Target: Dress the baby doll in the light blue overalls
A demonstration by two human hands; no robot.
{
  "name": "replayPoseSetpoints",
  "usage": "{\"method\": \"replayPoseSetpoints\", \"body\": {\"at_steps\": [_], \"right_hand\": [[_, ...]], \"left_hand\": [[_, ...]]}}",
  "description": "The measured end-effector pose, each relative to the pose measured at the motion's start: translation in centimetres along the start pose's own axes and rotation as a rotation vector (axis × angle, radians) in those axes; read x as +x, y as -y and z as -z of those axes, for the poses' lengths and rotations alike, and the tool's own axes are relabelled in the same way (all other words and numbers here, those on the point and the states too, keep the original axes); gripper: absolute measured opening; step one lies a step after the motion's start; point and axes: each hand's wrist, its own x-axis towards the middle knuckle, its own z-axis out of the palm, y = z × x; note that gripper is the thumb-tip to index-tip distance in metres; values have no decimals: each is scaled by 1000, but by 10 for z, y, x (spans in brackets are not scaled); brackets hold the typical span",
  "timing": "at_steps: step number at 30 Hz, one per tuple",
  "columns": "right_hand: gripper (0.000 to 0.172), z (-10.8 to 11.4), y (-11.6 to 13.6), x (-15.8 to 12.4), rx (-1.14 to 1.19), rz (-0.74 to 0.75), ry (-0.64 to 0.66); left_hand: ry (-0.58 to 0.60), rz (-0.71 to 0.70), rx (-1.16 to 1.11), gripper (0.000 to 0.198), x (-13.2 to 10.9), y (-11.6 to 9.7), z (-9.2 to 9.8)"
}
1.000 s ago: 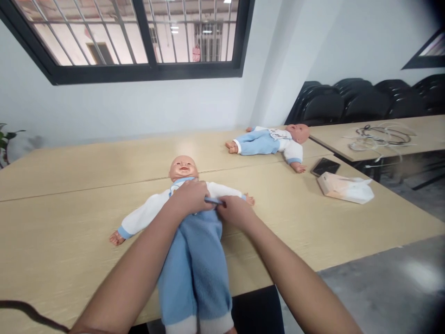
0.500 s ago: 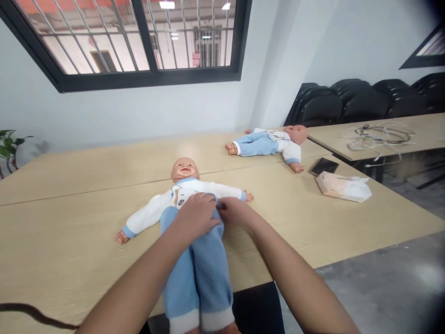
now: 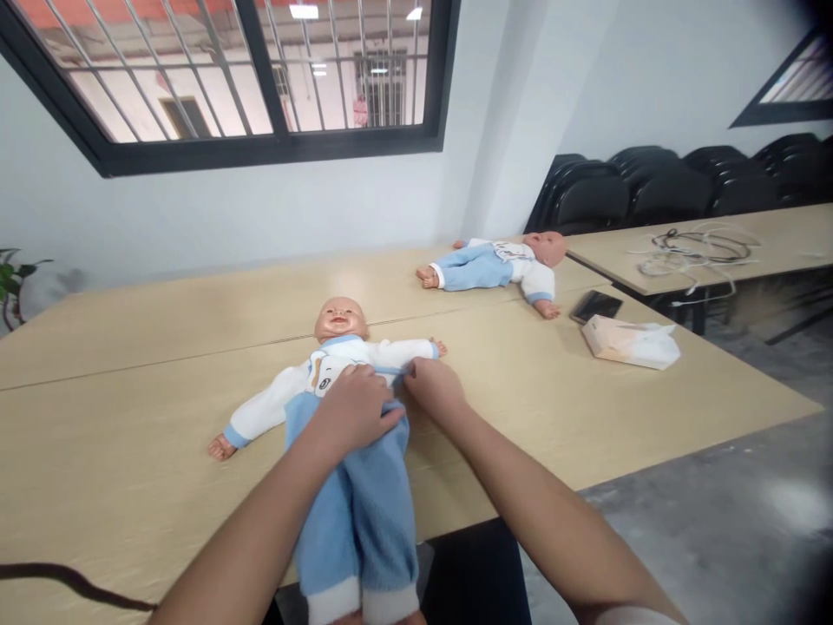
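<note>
A baby doll (image 3: 342, 319) lies on its back on the table, head away from me and arms spread, its legs reaching over the near edge. It wears a white top with an animal print and blue trousers (image 3: 374, 486) with white cuffs. At the front of the waist my left hand (image 3: 359, 404) is closed on the trousers, its fingertips hidden from me. My right hand (image 3: 433, 386) pinches the waistband at the doll's side and pulls it outward, so a strip of blue cloth stretches between my hands.
A second doll (image 3: 488, 263) in matching clothes lies at the back of the table. To the right are a dark phone-like object (image 3: 595, 306) and a tissue pack (image 3: 631, 343). Tangled cables (image 3: 699, 250) lie on another table, before stacked black chairs (image 3: 592, 195). A plant (image 3: 11, 282) stands far left.
My right hand has drawn the waistband out and slightly up from the doll's side. The doll's arm on that side has shifted inward, and the view has moved a little.
</note>
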Motion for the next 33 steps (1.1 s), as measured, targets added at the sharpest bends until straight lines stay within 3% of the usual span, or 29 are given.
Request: {"method": "replayPoseSetpoints", "body": {"at_steps": [5,10,13,15,17,20,24,29,33], "right_hand": [[29,0,7,-1,45,69,3],[23,25,-19,0,203,322,115],[19,40,-48,8,252,366,-72],[41,43,-65,14,199,361,-141],[57,40,-75,19,123,325,-82],[46,35,-81,22,125,320,29],[41,37,-84,23,336,365,10],[62,40,-92,27,532,369,-189],[102,27,-80,34,953,285,-257]], "left_hand": [[-26,-8,-44,32,0,2,-3],[-47,53,-97,28,2,5,-3],[-82,164,-124,19,4,5,3],[-131,202,-100,16,9,7,7],[-170,165,-35,24,18,11,9],[-115,-1,39,25,37,23,8],[-55,-110,-2,14,54,40,-1],[-240,-114,-92,17,46,48,-13],[-337,-95,-120,24,37,50,-18]]}}
